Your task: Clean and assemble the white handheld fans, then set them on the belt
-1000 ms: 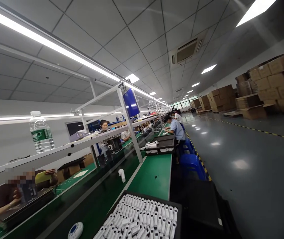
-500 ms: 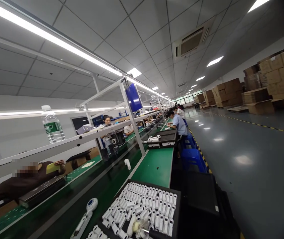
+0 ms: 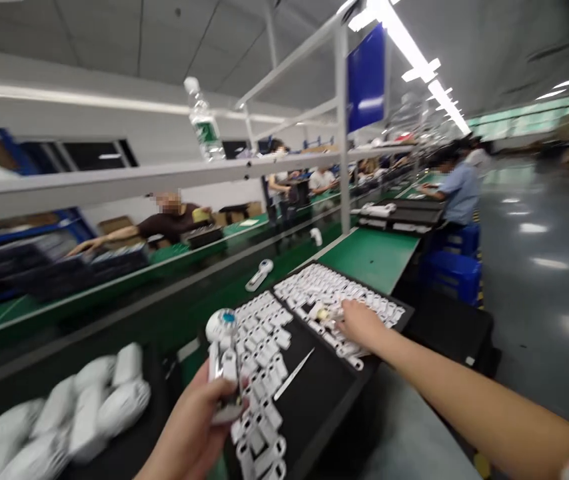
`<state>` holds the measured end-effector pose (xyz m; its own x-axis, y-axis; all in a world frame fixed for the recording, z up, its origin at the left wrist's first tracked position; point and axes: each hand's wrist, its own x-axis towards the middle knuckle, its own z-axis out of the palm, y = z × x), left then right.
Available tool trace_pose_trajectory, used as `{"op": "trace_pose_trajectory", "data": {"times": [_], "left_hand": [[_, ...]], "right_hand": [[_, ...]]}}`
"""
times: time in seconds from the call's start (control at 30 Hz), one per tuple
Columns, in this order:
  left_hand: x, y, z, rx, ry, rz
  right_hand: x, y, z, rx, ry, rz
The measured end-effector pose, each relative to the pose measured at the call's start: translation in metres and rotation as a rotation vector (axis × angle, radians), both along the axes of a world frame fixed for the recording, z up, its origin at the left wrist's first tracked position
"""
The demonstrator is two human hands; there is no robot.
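Note:
My left hand [image 3: 197, 413] is closed around a white handheld device [image 3: 223, 350], held upright with its round, blue-centred head on top. Over the far black tray [image 3: 387, 319], my right hand [image 3: 359, 325] has its fingers closed at the handle end of a tool with a pale yellow tuft [image 3: 321, 315]. Blur and the hand itself hide most of that handle. Small white plastic parts [image 3: 284, 287] fill much of this tray. The nearer black tray [image 3: 309, 403] carries rows of similar parts along its left side, and a thin white stick [image 3: 294, 375] lies on its bare part.
White rounded housings [image 3: 84, 407] lie at the lower left. Another white device [image 3: 259, 275] rests on the dark green belt beyond the trays. A shelf rail [image 3: 164, 175] with a water bottle [image 3: 204, 127] crosses above. Co-workers [image 3: 459, 190] sit along the line near blue stools [image 3: 452, 273].
The view has swung left and down. Both my hands have come into view, the left holding a white device, the right at the tufted tool in the tray.

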<state>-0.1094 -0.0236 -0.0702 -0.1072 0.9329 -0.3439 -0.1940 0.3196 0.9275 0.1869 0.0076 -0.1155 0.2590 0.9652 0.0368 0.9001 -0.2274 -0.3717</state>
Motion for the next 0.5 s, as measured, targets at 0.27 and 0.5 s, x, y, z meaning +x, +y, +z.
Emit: {"op": "trace_pose_trajectory", "data": {"times": [0.27, 0.5], "left_hand": [[-0.009, 0.012, 0.011, -0.010, -0.129, -0.023], [-0.008, 0.009, 0.009, 0.051, -0.278, -0.112]], "right_hand": [[0.018, 0.008, -0.048, -0.134, -0.229, 0.083], [0.032, 0.010, -0.039, -0.035, -0.256, 0.182]]}}
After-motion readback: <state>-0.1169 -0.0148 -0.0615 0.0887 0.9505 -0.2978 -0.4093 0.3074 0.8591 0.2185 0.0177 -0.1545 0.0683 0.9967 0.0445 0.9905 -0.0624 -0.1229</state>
